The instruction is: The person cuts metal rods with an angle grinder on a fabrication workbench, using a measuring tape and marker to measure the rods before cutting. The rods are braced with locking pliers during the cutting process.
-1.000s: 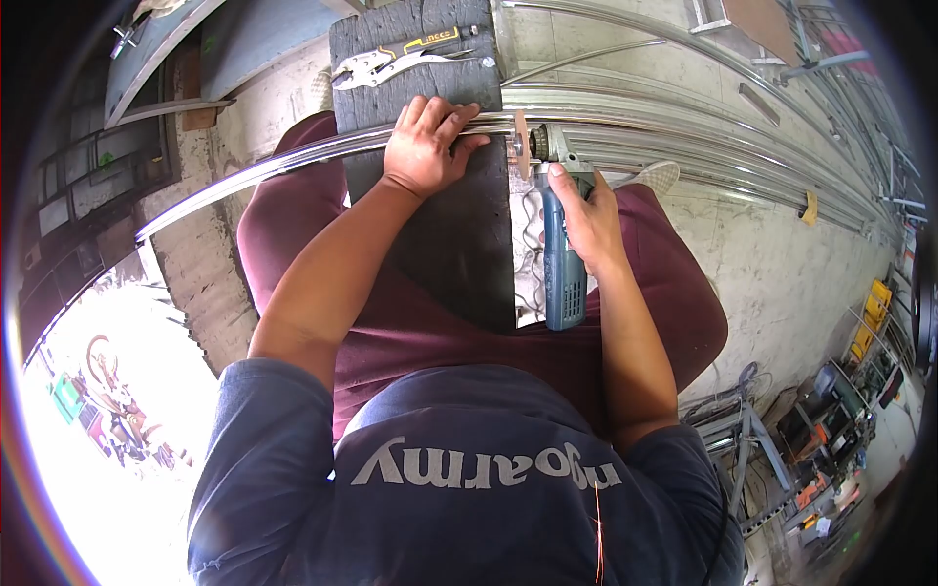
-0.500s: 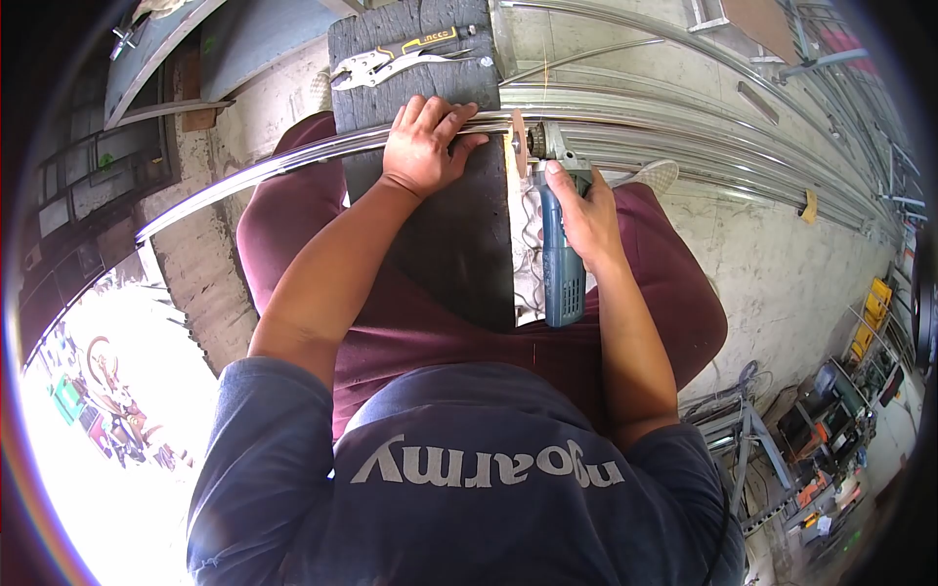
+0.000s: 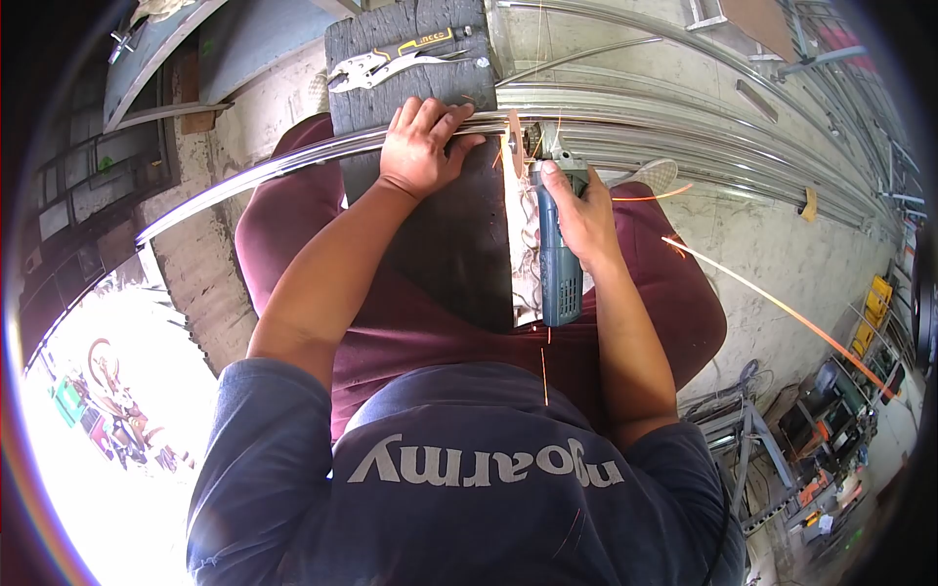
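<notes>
My left hand (image 3: pixel 422 146) presses down on thin shiny metal rods (image 3: pixel 264 168) that lie across a dark wooden block (image 3: pixel 445 234), its fingers wrapped over them. My right hand (image 3: pixel 584 217) grips the body of a blue-green angle grinder (image 3: pixel 560 269), thumb on top. The grinder's brown disc (image 3: pixel 518 142) stands upright at the block's right edge and meets the rods there. Orange sparks fly from it to the right and downward. Locking pliers (image 3: pixel 376 68) rest on the far end of the block.
Long metal bars (image 3: pixel 703 146) stretch along the floor to the right. At the lower right lie assorted tools and a metal stand (image 3: pixel 767 444). A yellow object (image 3: pixel 872 317) lies at the right. Blue-grey metal panels (image 3: pixel 259 44) are at the upper left.
Many more sparks now fly, with long orange streaks to the right and below the grinder. The block, left hand and grinder have shifted very slightly left.
</notes>
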The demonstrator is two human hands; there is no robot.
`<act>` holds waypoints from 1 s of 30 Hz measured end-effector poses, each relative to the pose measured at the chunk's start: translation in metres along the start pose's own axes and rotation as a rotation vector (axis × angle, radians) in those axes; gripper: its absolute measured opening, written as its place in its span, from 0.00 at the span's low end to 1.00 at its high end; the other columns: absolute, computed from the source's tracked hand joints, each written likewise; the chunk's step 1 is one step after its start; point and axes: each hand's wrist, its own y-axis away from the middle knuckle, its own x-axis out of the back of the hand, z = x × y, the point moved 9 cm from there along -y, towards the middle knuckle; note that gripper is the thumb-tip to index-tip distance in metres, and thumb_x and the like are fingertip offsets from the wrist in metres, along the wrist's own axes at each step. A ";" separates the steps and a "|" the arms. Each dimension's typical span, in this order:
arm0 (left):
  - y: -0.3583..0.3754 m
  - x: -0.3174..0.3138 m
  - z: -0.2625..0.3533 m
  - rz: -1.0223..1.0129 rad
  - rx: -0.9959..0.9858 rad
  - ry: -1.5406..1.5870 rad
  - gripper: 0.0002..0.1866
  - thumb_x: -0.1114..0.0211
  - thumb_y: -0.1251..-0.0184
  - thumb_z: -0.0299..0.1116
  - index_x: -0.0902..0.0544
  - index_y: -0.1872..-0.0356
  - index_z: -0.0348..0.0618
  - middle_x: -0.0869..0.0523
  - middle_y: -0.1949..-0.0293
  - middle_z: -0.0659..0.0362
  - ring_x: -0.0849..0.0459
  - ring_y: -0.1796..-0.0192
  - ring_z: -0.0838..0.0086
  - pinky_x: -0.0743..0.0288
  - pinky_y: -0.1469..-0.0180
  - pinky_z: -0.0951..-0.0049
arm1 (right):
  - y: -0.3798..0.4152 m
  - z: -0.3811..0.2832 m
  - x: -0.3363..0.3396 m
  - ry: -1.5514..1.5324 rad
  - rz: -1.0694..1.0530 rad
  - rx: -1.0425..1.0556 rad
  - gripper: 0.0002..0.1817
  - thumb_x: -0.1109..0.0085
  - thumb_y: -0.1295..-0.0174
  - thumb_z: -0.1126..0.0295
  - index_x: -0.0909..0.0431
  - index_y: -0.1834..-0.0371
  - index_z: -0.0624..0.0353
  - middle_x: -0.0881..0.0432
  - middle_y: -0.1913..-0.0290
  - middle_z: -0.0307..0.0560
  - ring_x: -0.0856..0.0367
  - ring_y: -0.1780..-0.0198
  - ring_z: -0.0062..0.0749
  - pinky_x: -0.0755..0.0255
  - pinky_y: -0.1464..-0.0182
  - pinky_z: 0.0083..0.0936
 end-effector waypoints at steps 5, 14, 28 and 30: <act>0.001 -0.001 0.000 -0.009 0.002 -0.004 0.25 0.16 0.34 0.47 0.06 0.39 0.50 0.13 0.56 0.58 0.15 0.54 0.58 0.17 0.49 0.57 | -0.001 -0.010 0.002 0.091 0.043 0.108 0.36 0.26 0.22 0.43 0.17 0.36 0.70 0.07 0.52 0.54 0.08 0.53 0.37 0.15 0.47 0.36; 0.000 0.001 0.001 -0.001 0.007 -0.003 0.24 0.16 0.34 0.46 0.05 0.39 0.50 0.13 0.56 0.59 0.15 0.54 0.58 0.16 0.49 0.58 | -0.005 -0.006 0.004 0.126 0.060 0.151 0.35 0.27 0.21 0.39 0.17 0.39 0.66 0.11 0.62 0.45 0.12 0.68 0.25 0.16 0.66 0.29; -0.001 0.001 0.001 0.011 -0.008 0.002 0.24 0.15 0.34 0.46 0.06 0.40 0.49 0.13 0.57 0.58 0.16 0.55 0.59 0.17 0.50 0.57 | 0.000 -0.014 -0.001 0.035 0.023 0.048 0.35 0.26 0.22 0.43 0.17 0.37 0.70 0.10 0.57 0.50 0.11 0.61 0.31 0.15 0.60 0.33; -0.001 0.001 0.002 0.009 -0.006 0.004 0.24 0.15 0.34 0.46 0.06 0.40 0.49 0.13 0.57 0.58 0.16 0.55 0.59 0.17 0.50 0.57 | 0.000 -0.015 0.001 0.063 0.036 0.071 0.36 0.26 0.22 0.42 0.17 0.37 0.70 0.09 0.56 0.51 0.11 0.58 0.32 0.15 0.55 0.34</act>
